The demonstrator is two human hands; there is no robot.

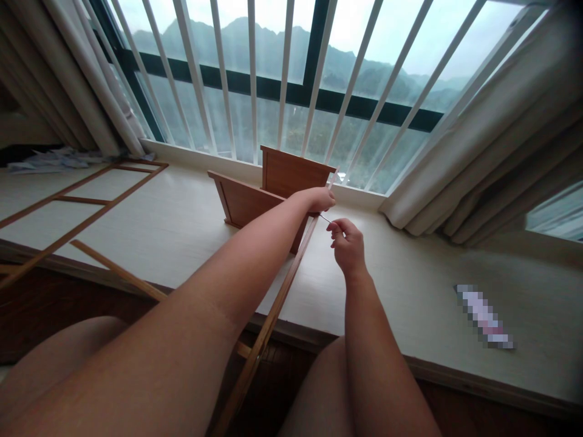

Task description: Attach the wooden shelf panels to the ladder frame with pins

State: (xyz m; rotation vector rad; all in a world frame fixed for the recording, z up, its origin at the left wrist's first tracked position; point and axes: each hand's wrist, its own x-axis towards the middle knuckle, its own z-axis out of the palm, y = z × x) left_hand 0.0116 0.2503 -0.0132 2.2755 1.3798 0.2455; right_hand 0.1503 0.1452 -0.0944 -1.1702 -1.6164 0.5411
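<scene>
A brown wooden frame with long rails (277, 297) and flat panels leans from the floor onto the window ledge. My left hand (319, 199) is closed over the upper part of this wooden frame, where rail and panels meet; the fingers are partly hidden. Close by on the right, my right hand (348, 243) pinches a thin metal rod (325, 218), which looks like a hex key. The rod's far end meets the frame just below my left hand. One panel (294, 173) stands at the back, another panel (246, 200) in front, partly behind my forearm.
A second ladder-like wooden frame (109, 203) lies on the ledge (410, 291) at the left. White bars (252, 91) cross the window behind. Curtains (460, 145) hang on both sides. At the right lies a blurred-out flat object (484, 317). Crumpled sheets (59, 159) rest far left.
</scene>
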